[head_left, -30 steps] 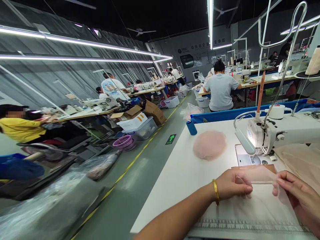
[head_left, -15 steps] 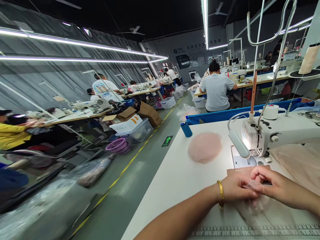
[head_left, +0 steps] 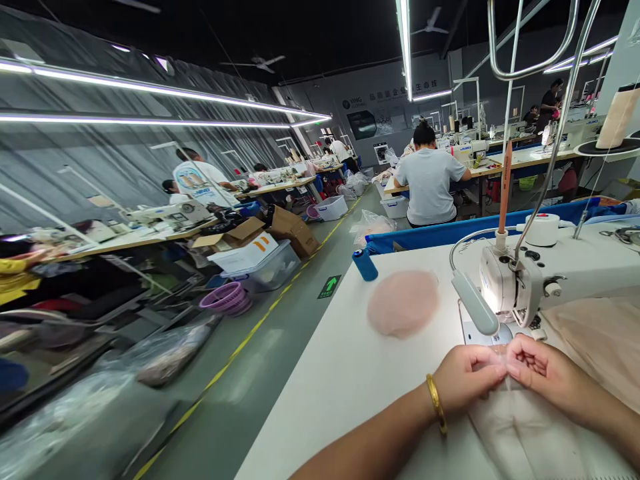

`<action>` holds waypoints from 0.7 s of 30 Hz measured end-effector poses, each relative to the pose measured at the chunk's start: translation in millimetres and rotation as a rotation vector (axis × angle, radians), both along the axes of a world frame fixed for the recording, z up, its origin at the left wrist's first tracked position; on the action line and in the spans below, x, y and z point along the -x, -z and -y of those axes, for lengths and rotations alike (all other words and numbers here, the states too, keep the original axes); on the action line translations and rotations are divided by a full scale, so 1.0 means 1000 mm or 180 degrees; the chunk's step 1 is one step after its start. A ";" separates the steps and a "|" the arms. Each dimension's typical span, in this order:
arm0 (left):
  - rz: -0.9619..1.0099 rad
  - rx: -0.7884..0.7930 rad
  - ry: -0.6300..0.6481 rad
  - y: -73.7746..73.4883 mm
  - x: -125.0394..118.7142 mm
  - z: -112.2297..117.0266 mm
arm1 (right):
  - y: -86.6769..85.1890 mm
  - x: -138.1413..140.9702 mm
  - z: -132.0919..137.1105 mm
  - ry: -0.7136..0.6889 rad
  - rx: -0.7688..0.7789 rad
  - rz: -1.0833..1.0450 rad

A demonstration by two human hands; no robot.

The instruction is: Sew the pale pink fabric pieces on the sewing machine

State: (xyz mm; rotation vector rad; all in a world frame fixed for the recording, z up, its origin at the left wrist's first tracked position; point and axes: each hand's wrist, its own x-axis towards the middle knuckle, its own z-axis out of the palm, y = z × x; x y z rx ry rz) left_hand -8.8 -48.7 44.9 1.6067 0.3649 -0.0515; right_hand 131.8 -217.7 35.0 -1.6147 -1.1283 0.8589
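My left hand (head_left: 467, 380), with a gold bangle on its wrist, and my right hand (head_left: 543, 377) meet fingertip to fingertip just in front of the needle plate of a white sewing machine (head_left: 535, 267). Both pinch the near edge of a sheer pale pink fabric piece (head_left: 525, 433) that lies on the white table (head_left: 350, 373) and trails toward me. A round pink fabric piece (head_left: 403, 301) lies flat to the left of the machine. A blue thread spool (head_left: 365, 265) stands behind it.
More pale fabric (head_left: 600, 333) is heaped under the machine arm at right. A person in a grey shirt (head_left: 429, 183) sits at the bench ahead. Left of the table runs a grey aisle (head_left: 280, 333) with boxes, plastic bins, a purple basket (head_left: 225, 298) and other workers.
My hands came together from apart and moved up to the needle plate, gathering the sheer fabric between them. The view shifted slightly right and forward.
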 end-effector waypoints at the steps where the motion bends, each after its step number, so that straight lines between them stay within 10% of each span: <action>1: 0.0017 -0.0035 -0.0049 0.000 0.000 0.000 | 0.000 0.001 0.000 0.0049 0.0004 0.0027; 13: 0.0664 -0.1057 -0.0428 0.004 0.000 0.008 | 0.003 0.008 -0.001 0.0235 0.0096 0.0428; 21: 0.0675 -0.0593 -0.0777 0.003 -0.005 0.019 | 0.008 0.009 0.002 0.0286 -0.0004 0.0589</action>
